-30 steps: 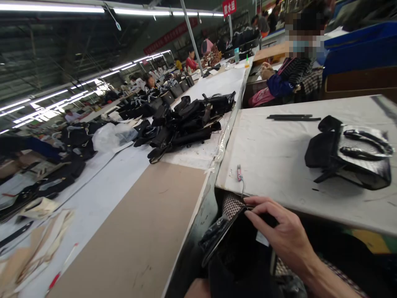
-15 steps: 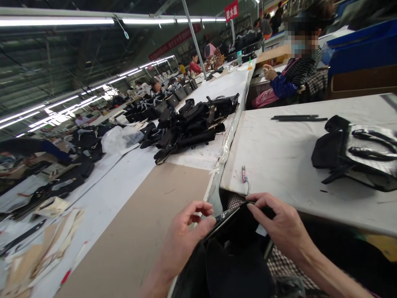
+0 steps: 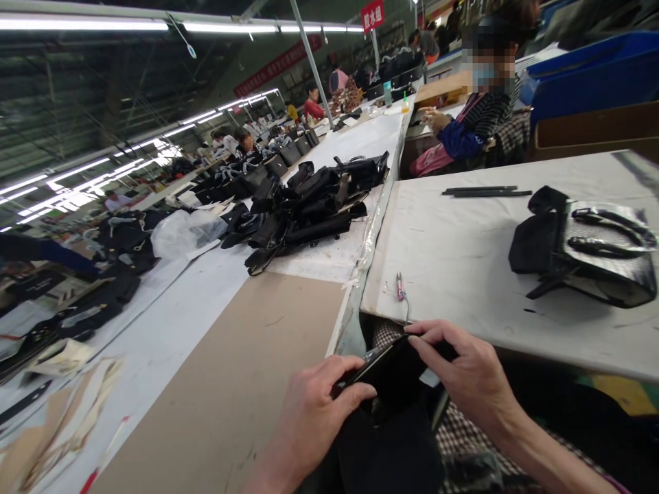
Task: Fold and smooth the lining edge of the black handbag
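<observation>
Rows of long white tube lights (image 3: 231,28) run across a dim workshop roof at ten and eleven o'clock of the view, and a red rectangular sign with white characters (image 3: 373,15) hangs just past twelve. A co-worker in a black-and-white striped top (image 3: 494,103) sits at two o'clock.

At five o'clock, low and close to the wearer, is a soft black bag with an open mouth (image 3: 391,446), above brown-and-white checked cloth (image 3: 458,432). The left hand (image 3: 314,412), at six o'clock, pinches the bag's rim between thumb and fingers; the right hand (image 3: 463,363), at four, pinches the rim's farther end between thumb and fingertips. A small white tag (image 3: 429,377) shows beside the right hand.

Beyond that hand, a small pink-handled tool (image 3: 400,287) lies near the edge of a white-covered table (image 3: 453,247). On the same table, a black bag with a shiny silver panel (image 3: 587,254) lies at three o'clock. A flat brown board (image 3: 231,370) spreads between seven and eight o'clock, left of the left hand.
</observation>
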`<state>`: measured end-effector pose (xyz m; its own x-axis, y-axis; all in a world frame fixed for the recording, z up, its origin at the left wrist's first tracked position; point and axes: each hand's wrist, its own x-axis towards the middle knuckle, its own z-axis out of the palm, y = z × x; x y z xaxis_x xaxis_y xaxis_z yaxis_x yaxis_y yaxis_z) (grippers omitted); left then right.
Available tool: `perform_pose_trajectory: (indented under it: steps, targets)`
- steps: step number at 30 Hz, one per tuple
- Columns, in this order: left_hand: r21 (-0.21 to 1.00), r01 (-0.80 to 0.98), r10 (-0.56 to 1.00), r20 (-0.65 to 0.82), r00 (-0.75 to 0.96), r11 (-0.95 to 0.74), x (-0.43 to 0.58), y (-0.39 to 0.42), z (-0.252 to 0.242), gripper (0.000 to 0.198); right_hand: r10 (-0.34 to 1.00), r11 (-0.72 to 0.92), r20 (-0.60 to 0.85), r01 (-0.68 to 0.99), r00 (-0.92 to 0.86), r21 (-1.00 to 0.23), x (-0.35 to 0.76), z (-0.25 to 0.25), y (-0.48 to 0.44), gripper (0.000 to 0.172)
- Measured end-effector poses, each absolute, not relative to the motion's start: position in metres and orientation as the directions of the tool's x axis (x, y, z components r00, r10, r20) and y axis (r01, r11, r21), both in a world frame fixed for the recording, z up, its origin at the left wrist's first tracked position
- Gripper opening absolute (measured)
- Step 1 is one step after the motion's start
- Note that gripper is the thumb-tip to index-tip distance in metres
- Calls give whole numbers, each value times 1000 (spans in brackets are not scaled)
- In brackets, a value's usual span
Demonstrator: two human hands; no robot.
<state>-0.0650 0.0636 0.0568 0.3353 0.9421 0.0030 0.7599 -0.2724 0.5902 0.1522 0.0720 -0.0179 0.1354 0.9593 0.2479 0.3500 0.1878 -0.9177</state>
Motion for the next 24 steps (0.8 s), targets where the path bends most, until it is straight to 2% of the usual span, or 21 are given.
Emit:
perform_pose_trajectory:
  steps: [3,6,9,11,16,21,24]
  targets:
    - [536,723,891,140,432,-435,-69,63,48,22,964,176,232,351,127,-920,152,-19,74,20]
    - [374,701,795,278,540,-607,-72,64,42,26,963,167,229,351,142,-921,151,-19,74,21]
    - [215,691,716,334,612,-690,-72,66,42,25,962,158,225,353,155,-922,152,-17,74,21]
    - [171,686,697,331,636,-707,-71,67,43,23,965,156,219,355,145,-922,154,-17,73,20]
    - [153,689,693,340,636,-708,-66,70,46,21,972,213,235,352,21,-911,163,-18,71,17]
    - [203,708,725,351,592,-676,-70,76,38,20,945,310,245,356,-214,-882,174,-17,67,16]
    - [247,695,729,368,577,-675,-75,80,34,19,934,319,230,350,-273,-881,174,-17,67,15]
